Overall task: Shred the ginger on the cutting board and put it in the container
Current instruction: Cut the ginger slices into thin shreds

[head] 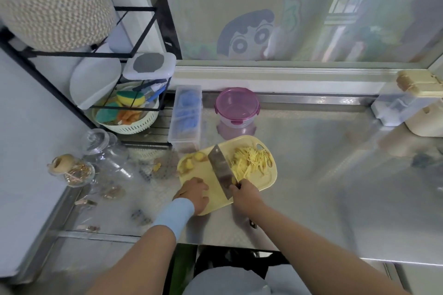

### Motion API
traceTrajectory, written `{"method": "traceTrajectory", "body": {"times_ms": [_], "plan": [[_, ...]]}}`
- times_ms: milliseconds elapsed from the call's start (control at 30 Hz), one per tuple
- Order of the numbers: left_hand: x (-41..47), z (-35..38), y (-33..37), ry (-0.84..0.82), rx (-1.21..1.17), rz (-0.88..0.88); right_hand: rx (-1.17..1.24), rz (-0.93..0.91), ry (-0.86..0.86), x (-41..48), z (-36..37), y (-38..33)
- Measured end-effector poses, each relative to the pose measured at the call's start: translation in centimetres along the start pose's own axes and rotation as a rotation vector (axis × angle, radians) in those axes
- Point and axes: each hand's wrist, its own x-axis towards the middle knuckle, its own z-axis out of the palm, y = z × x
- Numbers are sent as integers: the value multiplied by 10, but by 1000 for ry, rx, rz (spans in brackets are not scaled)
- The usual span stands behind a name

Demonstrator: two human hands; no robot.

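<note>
A pale yellow cutting board lies on the steel counter. Shredded ginger is heaped on its right part. Whole ginger chunks sit at its left end. My right hand grips the handle of a cleaver, whose blade stands edge-down across the board's middle. My left hand rests knuckles-up on the board's near left corner, fingers curled under; what lies beneath it is hidden. A round container with a purple rim stands beyond the board near the window sill.
A clear box of blue items stands left of the container. A black wire rack with a sponge basket occupies the back left. Glass jars and small clips lie at the left. A cream appliance sits at the far right.
</note>
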Motion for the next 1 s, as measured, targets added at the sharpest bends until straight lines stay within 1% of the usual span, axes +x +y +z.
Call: {"method": "traceTrajectory", "body": {"times_ms": [133,233,300,433,567,667,800,867,1000], "plan": [[-7,-5,-4,-68,28,32,33,78,107,3,-10,12],[-7,-11,-6,-62,18,58,-62,63,106,6,-21,8],[-4,-17,-4,-27,-37,26,-63,45,106,9,-23,-2],[10,-33,4,88,-143,-22,15,35,114,14,-20,-25],[33,-47,7,206,-176,-10,46,81,38,17,-7,-28],[47,-49,8,261,-113,45,66,126,16,18,4,-21],[64,-47,6,223,46,112,113,157,105,24,-10,-15],[67,-47,6,222,58,108,113,154,116,28,-17,-13],[72,-49,8,248,109,59,109,105,73,26,-7,-17]]}}
